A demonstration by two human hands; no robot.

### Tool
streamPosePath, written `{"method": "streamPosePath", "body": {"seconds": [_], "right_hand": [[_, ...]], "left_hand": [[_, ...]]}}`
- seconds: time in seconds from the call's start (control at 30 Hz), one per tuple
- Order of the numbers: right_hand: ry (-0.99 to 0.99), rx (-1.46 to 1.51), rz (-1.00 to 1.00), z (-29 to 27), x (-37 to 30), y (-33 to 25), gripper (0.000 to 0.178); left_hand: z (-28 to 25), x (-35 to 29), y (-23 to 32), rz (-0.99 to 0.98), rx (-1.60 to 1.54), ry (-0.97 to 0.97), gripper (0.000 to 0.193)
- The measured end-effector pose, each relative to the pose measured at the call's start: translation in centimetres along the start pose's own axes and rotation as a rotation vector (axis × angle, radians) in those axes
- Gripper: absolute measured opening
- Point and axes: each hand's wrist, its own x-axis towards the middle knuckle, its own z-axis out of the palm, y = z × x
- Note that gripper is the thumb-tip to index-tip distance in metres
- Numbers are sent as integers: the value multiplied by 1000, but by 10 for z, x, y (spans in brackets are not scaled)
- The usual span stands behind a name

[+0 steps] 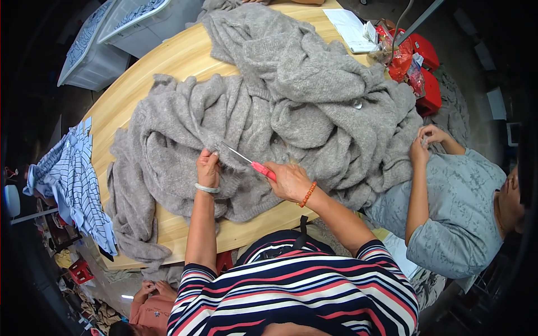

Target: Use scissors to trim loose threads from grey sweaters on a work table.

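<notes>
A large heap of fuzzy grey knitwear (314, 73) covers much of the table. My left hand (208, 169) pinches a fold of grey knit fabric (168, 120) between thumb and fingers. In my right hand (291, 182) is a slim tool with a pink-red handle (263, 170) and a thin, straight metal shaft. The shaft points up and left, its tip at the fabric just beside my left fingers. Too small to make out is the exact shape of that tip. A few round, shiny buttons (357, 105) show on the grey knit.
Beneath the heap is a light wooden table (112, 120) with a curved edge. A blue striped garment (78, 179) hangs over its left edge. White bins (98, 64) stand far left; papers (350, 31) and red stools (428, 92) are far right. Co-workers sit at right (454, 207) and lower left (154, 308).
</notes>
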Motion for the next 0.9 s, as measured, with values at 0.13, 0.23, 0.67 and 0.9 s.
{"method": "streamPosePath", "body": {"seconds": [0.13,0.23,0.67,0.9], "right_hand": [[47,57,-60,12,2,10,32],[30,46,-61,13,-3,4,34],[13,-36,-74,4,-9,-14,34],[-8,160,-114,5,1,-14,50]], "left_hand": [[6,-6,13,20,-79,-31,30],[14,-10,20,33,-22,-10,31],[6,-12,13,48,244,52,16],[-28,-20,7,4,132,-88,22]]}}
